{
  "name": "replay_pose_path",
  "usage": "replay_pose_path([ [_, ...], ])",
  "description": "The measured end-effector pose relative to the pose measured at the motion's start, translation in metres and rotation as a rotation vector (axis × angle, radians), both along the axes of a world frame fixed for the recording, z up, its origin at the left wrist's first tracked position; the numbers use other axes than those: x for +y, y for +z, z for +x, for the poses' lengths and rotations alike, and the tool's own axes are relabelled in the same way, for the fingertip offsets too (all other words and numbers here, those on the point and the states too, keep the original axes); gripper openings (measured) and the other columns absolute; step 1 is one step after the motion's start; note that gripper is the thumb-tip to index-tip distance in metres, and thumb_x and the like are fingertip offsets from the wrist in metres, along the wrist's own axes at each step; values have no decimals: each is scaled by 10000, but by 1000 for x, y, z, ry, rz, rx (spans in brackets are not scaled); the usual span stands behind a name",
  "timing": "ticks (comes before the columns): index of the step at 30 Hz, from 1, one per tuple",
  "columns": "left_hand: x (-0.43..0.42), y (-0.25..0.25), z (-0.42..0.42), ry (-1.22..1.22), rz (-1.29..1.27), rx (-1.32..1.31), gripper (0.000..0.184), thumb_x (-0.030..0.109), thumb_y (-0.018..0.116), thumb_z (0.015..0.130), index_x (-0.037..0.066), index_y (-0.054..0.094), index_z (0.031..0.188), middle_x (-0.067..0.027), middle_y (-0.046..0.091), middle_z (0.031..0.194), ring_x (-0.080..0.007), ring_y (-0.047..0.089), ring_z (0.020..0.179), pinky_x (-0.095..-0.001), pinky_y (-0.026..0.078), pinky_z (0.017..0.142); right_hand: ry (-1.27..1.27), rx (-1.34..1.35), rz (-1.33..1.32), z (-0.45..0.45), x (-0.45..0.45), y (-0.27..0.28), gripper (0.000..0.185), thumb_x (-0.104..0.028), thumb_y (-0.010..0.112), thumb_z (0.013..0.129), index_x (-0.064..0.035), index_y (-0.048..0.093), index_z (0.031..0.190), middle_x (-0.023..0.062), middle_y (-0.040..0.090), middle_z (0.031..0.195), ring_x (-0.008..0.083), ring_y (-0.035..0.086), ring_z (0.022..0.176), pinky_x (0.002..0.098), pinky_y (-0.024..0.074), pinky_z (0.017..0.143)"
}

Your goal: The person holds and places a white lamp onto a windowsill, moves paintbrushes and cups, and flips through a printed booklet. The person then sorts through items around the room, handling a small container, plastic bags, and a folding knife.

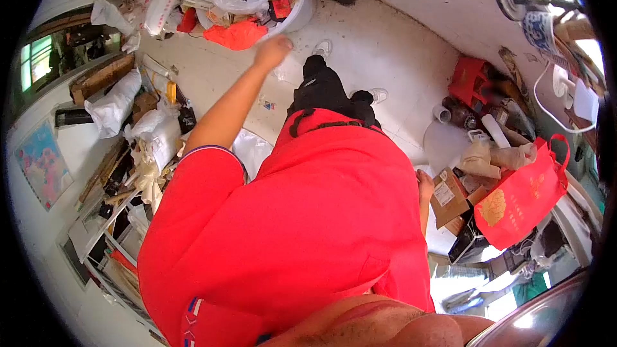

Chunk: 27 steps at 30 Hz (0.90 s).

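Observation:
My left hand is stretched out over the floor, just below a white bin heaped with plastic bags. An orange-red bag hangs at the bin's near edge, close to that hand. The fingers of this hand are blurred, so their shape is unclear. My right hand hangs low beside my body, its fingers curled, next to an open cardboard box. Whether it holds anything is hidden.
A red gift bag, paper packages and bottles are piled on the right. White plastic bags and a metal rack line the left side. Pale floor lies around my feet, with small scraps on it.

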<state>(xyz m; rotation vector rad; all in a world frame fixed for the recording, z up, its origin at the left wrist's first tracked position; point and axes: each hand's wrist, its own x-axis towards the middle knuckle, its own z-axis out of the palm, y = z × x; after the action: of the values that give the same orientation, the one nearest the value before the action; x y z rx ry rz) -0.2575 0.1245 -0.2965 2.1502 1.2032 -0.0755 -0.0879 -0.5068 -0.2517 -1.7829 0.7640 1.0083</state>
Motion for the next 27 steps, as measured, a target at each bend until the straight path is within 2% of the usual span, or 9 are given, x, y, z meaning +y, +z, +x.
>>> replay_pose_path([
  [2, 50, -2, -15, 207, 51, -25, 379, 363, 663, 767, 22, 650, 934, -163, 666, 864, -286, 643, 805, -407, 481, 733, -87, 0, -24, 5, 29, 11, 320, -218, 576, 873, -1, 582, 1108, 132, 663, 977, 209, 646, 757, 248, 478, 581],
  [5, 133, 6, -21, 610, -178, -81, 608, 435, 732, 702, -26, 592, 1074, -207, 664, 971, -298, 636, 933, -388, 478, 804, -85, 36, -92, -3, 81, 23, 328, -221, 577, 873, -6, 580, 1121, 128, 660, 988, 210, 643, 787, 253, 471, 604],
  [7, 182, -5, -31, 732, -75, -83, 691, 447, 740, 690, -73, 556, 1106, -235, 632, 1047, -323, 610, 997, -384, 468, 849, -60, 70, -64, -21, 121, 22, 324, -221, 565, 882, -12, 579, 1129, 125, 658, 992, 213, 638, 798, 265, 467, 627],
  [10, 243, -26, -30, 650, 254, 77, 818, 465, 754, 672, -145, 502, 1154, -278, 583, 1160, -361, 572, 1094, -378, 453, 917, -16, 184, -4, -52, 183, 15, 341, -220, 556, 899, 11, 561, 1150, 152, 640, 1031, 216, 634, 827, 278, 484, 651],
  [14, 282, -31, -25, 526, 153, 188, 732, 503, 727, 709, -104, 579, 1091, -239, 623, 1097, -355, 608, 1016, -384, 469, 864, 4, 172, 108, -86, 261, 21, 355, -189, 548, 916, 49, 539, 1180, 157, 645, 1005, 211, 633, 827, 308, 519, 719],
  [19, 253, 24, -7, 314, 182, -204, 561, 494, 606, 834, -57, 668, 920, -220, 676, 872, -364, 645, 862, -411, 469, 781, 70, 93, 59, -119, 281, 18, 353, -164, 553, 908, 78, 535, 1164, 170, 650, 990, 197, 641, 818, 275, 520, 718],
  [20, 249, 35, -6, 241, 261, -112, 489, 436, 558, 891, -39, 674, 894, -201, 673, 809, -323, 645, 781, -409, 469, 729, 82, 87, 56, -121, 280, 20, 350, -161, 555, 906, 79, 537, 1160, 169, 650, 983, 200, 643, 814, 276, 520, 721],
  [23, 226, 90, 0, 200, 295, -286, 464, 427, 537, 894, -14, 683, 909, -201, 669, 779, -361, 645, 745, -404, 478, 698, 31, 88, 64, -117, 282, 30, 342, -163, 562, 901, 74, 545, 1146, 162, 653, 960, 205, 649, 798, 271, 515, 692],
  [27, 195, 180, 2, 168, 187, -550, 382, 316, 588, 906, -61, 649, 927, -118, 664, 830, -200, 618, 779, -343, 472, 709, 20, 103, 76, -105, 272, 9, 337, -176, 575, 894, 57, 556, 1136, 154, 656, 952, 207, 652, 776, 257, 488, 617],
])
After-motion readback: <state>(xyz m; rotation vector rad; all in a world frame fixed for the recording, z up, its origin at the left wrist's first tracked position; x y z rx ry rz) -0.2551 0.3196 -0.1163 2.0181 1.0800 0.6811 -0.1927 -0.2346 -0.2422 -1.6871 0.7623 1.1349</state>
